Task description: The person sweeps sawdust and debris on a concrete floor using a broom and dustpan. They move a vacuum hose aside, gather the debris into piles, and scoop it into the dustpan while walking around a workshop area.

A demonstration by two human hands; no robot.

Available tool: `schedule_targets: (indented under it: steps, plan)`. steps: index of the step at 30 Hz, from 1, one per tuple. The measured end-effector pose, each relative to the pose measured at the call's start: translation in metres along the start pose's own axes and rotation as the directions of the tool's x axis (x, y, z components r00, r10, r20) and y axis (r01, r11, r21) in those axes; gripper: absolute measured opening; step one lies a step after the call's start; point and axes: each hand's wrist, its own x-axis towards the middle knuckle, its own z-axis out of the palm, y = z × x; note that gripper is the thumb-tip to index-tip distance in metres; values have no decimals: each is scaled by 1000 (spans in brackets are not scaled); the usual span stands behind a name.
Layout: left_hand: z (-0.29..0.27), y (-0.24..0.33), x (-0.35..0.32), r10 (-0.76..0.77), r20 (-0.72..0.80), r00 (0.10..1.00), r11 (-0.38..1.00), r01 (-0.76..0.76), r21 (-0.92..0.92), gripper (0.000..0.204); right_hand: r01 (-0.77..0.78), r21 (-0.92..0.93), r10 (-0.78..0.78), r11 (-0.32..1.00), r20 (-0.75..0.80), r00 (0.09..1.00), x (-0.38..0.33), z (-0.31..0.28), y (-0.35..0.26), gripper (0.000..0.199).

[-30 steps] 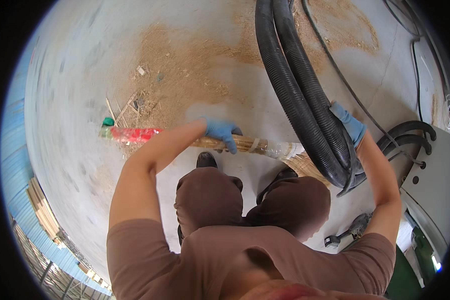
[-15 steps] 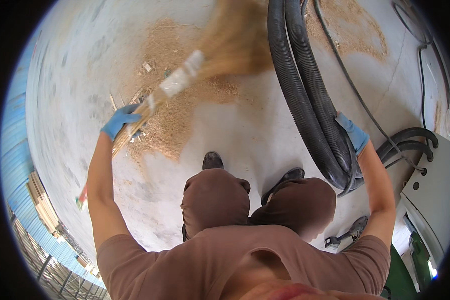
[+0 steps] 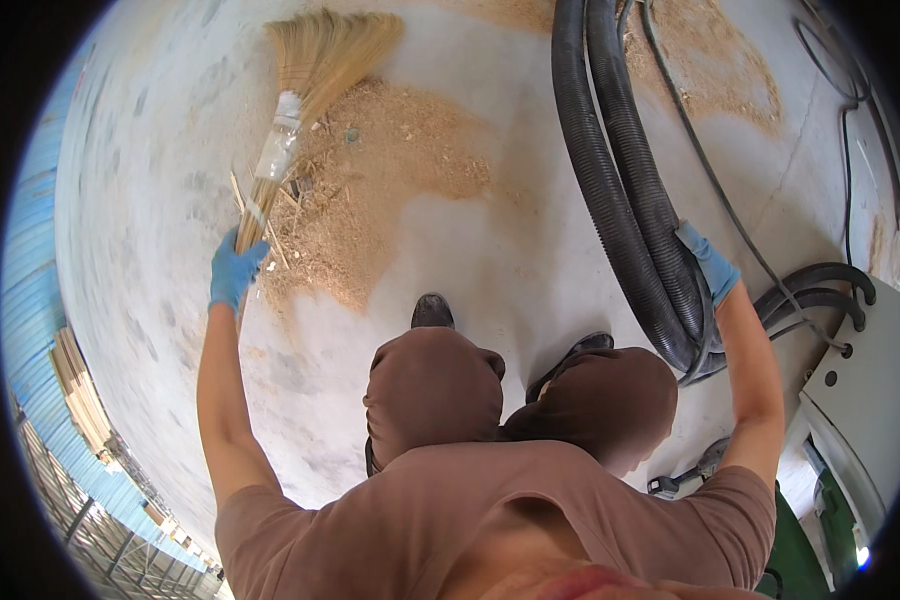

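My left hand [image 3: 236, 267], in a blue glove, is closed round the lower part of a straw broom [image 3: 282, 140]. The broom's bristles fan out at the far end, and clear wrapping binds its neck. A pile of sawdust and wood scraps [image 3: 355, 215] lies on the floor just right of the broom. On the right side, my gloved right hand [image 3: 710, 264] grips the outer side of a doubled black corrugated hose [image 3: 642, 190]; some of its fingers are hidden against the hose.
More sawdust [image 3: 715, 60] lies beyond the hose. A thin black cable [image 3: 710, 180] runs beside it toward a light grey machine panel [image 3: 855, 375] at the right. A black power tool [image 3: 685, 475] rests on the floor by my right arm. Stacked boards [image 3: 82, 390] stand far left.
The broom has swung left, its bristles moving from above the pile's right side to the far left. My left hand has turned with it. My right hand stays on the hose.
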Motion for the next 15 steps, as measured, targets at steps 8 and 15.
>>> schedule_targets:
  steps: [8,15]
  plan:
    - [13,-77,-135,144,-26,989,988,-145,-54,66,6,63,-6,998,-1,1000,-2,-3,9,56]
    - [33,-113,-216,239,254,937,963,-263,65,72,30,14,-30,999,32,999,-1,-10,8,55]
